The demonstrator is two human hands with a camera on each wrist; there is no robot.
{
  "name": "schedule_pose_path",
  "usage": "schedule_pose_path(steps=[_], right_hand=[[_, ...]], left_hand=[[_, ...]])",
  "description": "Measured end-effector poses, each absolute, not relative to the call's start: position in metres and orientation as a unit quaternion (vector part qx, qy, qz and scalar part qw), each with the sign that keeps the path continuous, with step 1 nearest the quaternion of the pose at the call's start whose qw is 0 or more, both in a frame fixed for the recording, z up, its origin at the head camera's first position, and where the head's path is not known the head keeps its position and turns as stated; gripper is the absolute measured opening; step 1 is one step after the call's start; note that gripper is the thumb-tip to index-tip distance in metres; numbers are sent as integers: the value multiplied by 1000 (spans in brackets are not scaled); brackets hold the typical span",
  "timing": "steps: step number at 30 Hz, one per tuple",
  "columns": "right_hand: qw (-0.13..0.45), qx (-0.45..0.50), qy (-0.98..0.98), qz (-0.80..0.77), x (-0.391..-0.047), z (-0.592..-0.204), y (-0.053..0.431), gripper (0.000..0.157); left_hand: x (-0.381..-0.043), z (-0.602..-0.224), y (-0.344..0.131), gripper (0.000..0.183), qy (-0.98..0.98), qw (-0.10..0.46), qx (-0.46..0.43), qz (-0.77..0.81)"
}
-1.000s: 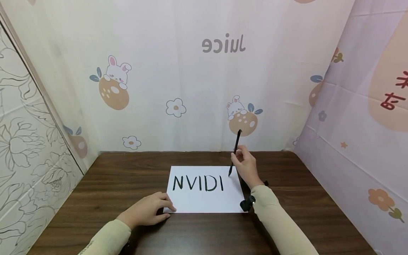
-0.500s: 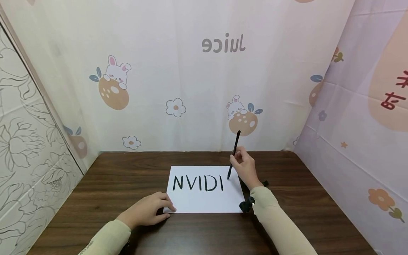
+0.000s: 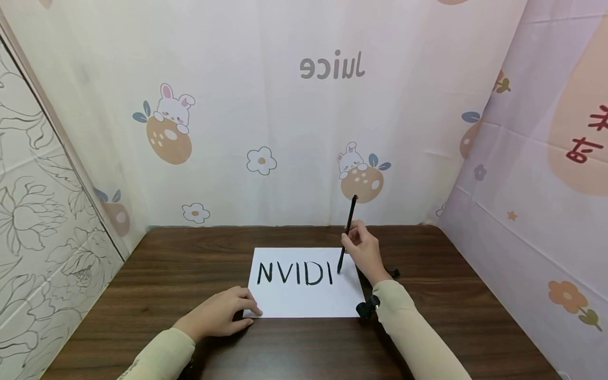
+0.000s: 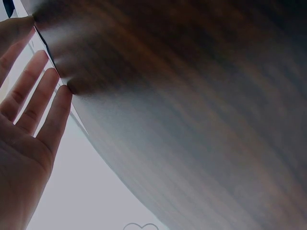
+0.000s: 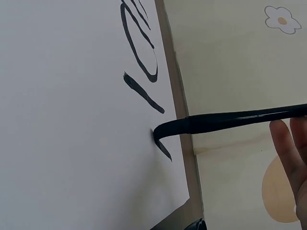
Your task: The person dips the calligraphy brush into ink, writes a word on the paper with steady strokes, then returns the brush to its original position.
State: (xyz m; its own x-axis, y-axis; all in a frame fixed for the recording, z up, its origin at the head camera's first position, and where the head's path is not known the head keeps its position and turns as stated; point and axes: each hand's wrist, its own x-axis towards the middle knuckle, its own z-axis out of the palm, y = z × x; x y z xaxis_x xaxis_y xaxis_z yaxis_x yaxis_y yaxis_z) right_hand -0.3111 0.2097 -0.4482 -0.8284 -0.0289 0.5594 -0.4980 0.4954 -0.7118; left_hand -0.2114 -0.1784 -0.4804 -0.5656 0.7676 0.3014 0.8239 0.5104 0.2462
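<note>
A sheet of white paper (image 3: 304,303) lies on the table, bearing the black letters "NVIDI" (image 3: 295,273). My right hand (image 3: 368,254) pinches a black brush pen (image 3: 350,219) that stands steeply, leaning slightly right at its top. In the right wrist view the pen's soft tip (image 5: 165,130) bends against the paper, at one end of a short slanted black stroke (image 5: 165,151) beside the last "I" (image 5: 143,92). My left hand (image 3: 219,312) rests at the paper's near left corner, fingertips on the sheet and thumb on the table. Its fingers look fairly straight in the left wrist view (image 4: 31,112).
The dark wooden table (image 3: 190,264) extends around the sheet on all sides. Behind it hangs a pale printed curtain (image 3: 294,206), with more patterned cloth at left and right. A small black wrist device (image 3: 368,306) sits by the sheet's right edge.
My right hand and the brush pen have moved slightly toward me and left, the tip travelling down the paper to the right of the last "I". The left hand stays put.
</note>
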Motion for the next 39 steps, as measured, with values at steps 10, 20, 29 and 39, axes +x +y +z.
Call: schedule_pose_path(steps=[10,20,29,39], right_hand=[[220,156,-824,499,-306,-448,208,17],[193,152,-815,524,-302,-446,205,16],[169,155,-811,538,-300,-444,203,16],[177,167,-809,535,-302,-443,204,16]], left_hand=[[-211,-481,-179,16,-866,76,-459,-184],[-211,-480,-178,16,-866,75,-459,-184],[-212,-482,-179,16,-866,77,-460,-182],[-213,-483,-179,16,-866,75,-459,-182]])
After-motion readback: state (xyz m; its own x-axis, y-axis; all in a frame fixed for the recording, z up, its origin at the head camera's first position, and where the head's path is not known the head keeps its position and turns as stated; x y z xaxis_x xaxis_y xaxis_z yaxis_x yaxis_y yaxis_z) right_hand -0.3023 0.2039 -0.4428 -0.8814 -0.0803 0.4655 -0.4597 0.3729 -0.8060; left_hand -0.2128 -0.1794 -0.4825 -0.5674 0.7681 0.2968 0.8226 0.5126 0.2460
